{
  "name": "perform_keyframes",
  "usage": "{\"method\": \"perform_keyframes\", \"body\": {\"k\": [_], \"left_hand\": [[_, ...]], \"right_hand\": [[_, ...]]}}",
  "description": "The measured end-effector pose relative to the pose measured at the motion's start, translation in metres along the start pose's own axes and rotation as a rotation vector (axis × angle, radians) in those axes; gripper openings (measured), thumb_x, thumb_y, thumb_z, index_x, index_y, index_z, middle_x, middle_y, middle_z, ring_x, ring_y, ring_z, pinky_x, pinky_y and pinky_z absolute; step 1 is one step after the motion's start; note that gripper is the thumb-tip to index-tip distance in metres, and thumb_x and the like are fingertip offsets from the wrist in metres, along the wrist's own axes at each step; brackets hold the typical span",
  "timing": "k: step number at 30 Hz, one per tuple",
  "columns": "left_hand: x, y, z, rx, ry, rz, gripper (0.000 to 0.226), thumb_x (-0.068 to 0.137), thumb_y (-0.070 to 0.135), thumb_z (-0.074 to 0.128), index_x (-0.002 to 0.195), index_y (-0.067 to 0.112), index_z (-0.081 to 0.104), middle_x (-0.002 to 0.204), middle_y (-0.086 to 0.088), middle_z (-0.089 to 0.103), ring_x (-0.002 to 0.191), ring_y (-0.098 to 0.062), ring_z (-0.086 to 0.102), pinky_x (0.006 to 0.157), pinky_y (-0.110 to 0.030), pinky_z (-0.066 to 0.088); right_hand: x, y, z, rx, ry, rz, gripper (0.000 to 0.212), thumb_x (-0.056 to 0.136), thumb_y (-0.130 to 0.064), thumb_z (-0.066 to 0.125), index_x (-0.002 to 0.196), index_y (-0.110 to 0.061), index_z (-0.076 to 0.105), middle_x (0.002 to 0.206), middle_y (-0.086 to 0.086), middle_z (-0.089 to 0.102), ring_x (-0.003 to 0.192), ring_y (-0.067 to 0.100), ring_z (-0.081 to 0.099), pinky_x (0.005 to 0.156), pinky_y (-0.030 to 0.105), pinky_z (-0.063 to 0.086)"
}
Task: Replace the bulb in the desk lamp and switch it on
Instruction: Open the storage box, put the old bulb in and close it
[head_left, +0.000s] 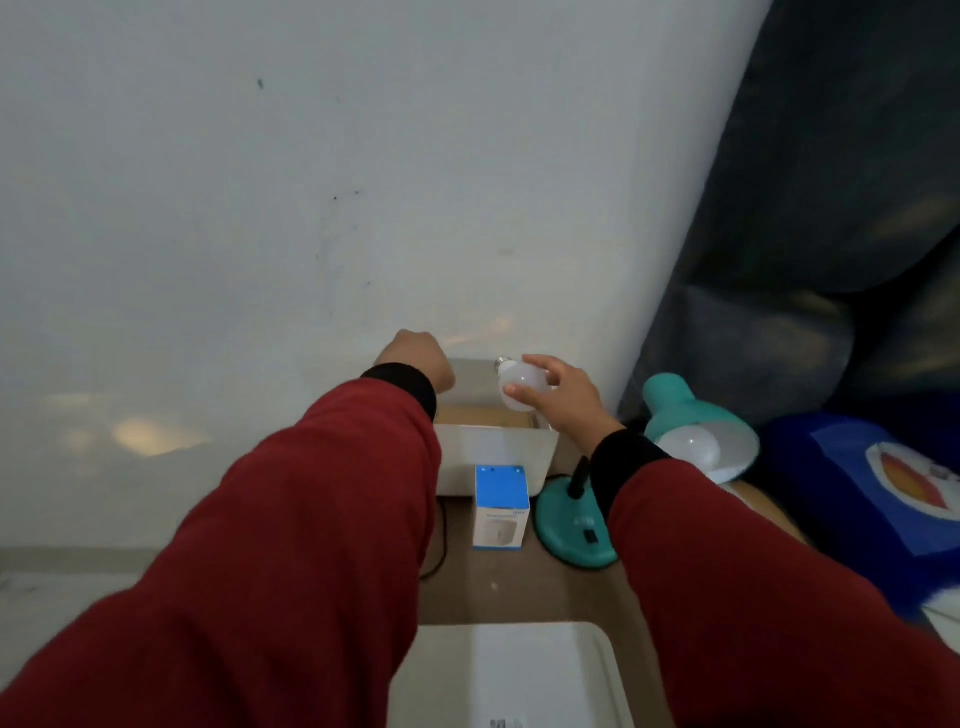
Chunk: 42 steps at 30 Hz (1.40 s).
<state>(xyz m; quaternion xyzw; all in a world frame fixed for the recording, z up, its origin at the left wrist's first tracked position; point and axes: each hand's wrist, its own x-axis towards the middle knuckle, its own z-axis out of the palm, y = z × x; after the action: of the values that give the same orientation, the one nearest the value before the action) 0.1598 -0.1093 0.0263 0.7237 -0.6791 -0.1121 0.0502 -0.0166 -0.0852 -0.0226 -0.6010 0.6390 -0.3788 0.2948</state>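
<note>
My right hand (563, 397) grips a white bulb (522, 385), metal base pointing up-left, above an open white box (493, 457) against the wall. My left hand (418, 364) is closed at the box's left rear edge; whether it holds the flap is hidden. The teal desk lamp (576, 525) stands to the right of the box, its shade (691, 415) tilted toward me with another white bulb (688, 444) seated inside. A blue-and-white bulb carton (501, 506) stands in front of the box.
A brown tabletop (519, 587) carries these things. A white tray (514, 675) lies at the near edge. A black cord (439, 551) runs left of the carton. Dark curtain (831, 208) and a blue printed cloth (883, 493) fill the right side.
</note>
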Motion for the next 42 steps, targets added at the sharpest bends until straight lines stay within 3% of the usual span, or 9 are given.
{"method": "perform_keyframes", "body": {"k": [5,10,15,19,24,28,36,39,42], "left_hand": [[0.051,0.0,0.002,-0.008,-0.022,-0.045,0.04,0.088,0.021,0.055,0.122,0.001,0.053,0.13,-0.017,0.048,0.111,-0.029,0.058,0.082,-0.029,0.048],[0.089,-0.003,0.021,-0.018,-0.054,-0.066,0.034,0.089,0.018,0.051,0.118,0.001,0.054,0.128,-0.016,0.049,0.101,-0.027,0.059,0.071,-0.024,0.042],[0.113,-0.002,0.046,-0.004,-0.078,-0.067,0.031,0.09,0.018,0.051,0.116,0.001,0.055,0.124,-0.015,0.053,0.099,-0.027,0.059,0.069,-0.024,0.042],[0.125,-0.002,0.064,0.035,-0.078,-0.053,0.034,0.089,0.018,0.052,0.118,0.002,0.056,0.124,-0.016,0.054,0.109,-0.029,0.059,0.081,-0.029,0.048],[0.133,-0.003,0.079,0.176,-0.073,0.02,0.034,0.088,0.024,0.052,0.117,0.008,0.059,0.121,-0.01,0.063,0.115,-0.026,0.058,0.093,-0.028,0.046],[0.136,-0.004,0.087,0.184,-0.102,0.017,0.035,0.091,0.026,0.05,0.12,0.008,0.057,0.125,-0.009,0.06,0.118,-0.025,0.056,0.096,-0.027,0.043],[0.133,-0.002,0.082,0.214,-0.139,0.015,0.039,0.092,0.029,0.05,0.124,0.008,0.054,0.128,-0.008,0.058,0.12,-0.024,0.054,0.097,-0.028,0.043],[0.124,0.001,0.073,0.227,-0.108,0.016,0.038,0.09,0.028,0.051,0.123,0.009,0.055,0.125,-0.008,0.058,0.118,-0.024,0.054,0.095,-0.029,0.046],[0.112,0.002,0.06,0.173,-0.094,-0.025,0.037,0.088,0.022,0.053,0.122,0.006,0.055,0.124,-0.011,0.054,0.113,-0.026,0.057,0.082,-0.028,0.048]], "right_hand": [[0.054,0.008,0.013,0.043,-0.066,0.058,0.055,0.078,-0.028,0.076,0.128,-0.019,0.058,0.125,0.009,0.059,0.105,0.019,0.055,0.093,0.025,0.045],[0.093,0.029,0.034,0.063,-0.151,0.138,0.054,0.075,-0.023,0.079,0.125,-0.019,0.06,0.125,0.011,0.058,0.112,0.025,0.059,0.1,0.039,0.049],[0.111,0.047,0.054,0.041,-0.299,0.221,0.056,0.079,-0.018,0.076,0.13,-0.016,0.054,0.113,0.006,0.052,0.113,0.026,0.056,0.104,0.04,0.046],[0.119,0.059,0.065,-0.055,-0.338,0.222,0.056,0.078,-0.017,0.076,0.13,-0.016,0.056,0.119,0.008,0.057,0.103,0.019,0.054,0.095,0.028,0.045],[0.123,0.065,0.071,-0.163,-0.37,0.19,0.05,0.074,-0.015,0.079,0.12,-0.017,0.061,0.123,0.007,0.058,0.105,0.022,0.055,0.091,0.028,0.045],[0.126,0.065,0.073,-0.299,-0.412,0.157,0.057,0.074,-0.018,0.078,0.127,-0.021,0.055,0.13,0.009,0.055,0.113,0.025,0.054,0.088,0.024,0.041],[0.129,0.039,0.064,-0.603,-0.485,0.147,0.07,0.083,-0.036,0.069,0.143,-0.015,0.039,0.146,0.008,0.045,0.132,0.026,0.044,0.108,0.033,0.036],[0.123,0.018,0.052,-0.842,-0.474,0.074,0.057,0.087,-0.036,0.065,0.135,-0.01,0.05,0.138,0.008,0.054,0.126,0.025,0.051,0.101,0.033,0.041],[0.112,-0.003,0.038,-0.98,-0.445,0.032,0.052,0.085,-0.035,0.067,0.13,-0.012,0.056,0.131,0.007,0.058,0.118,0.026,0.058,0.085,0.032,0.045]]}}
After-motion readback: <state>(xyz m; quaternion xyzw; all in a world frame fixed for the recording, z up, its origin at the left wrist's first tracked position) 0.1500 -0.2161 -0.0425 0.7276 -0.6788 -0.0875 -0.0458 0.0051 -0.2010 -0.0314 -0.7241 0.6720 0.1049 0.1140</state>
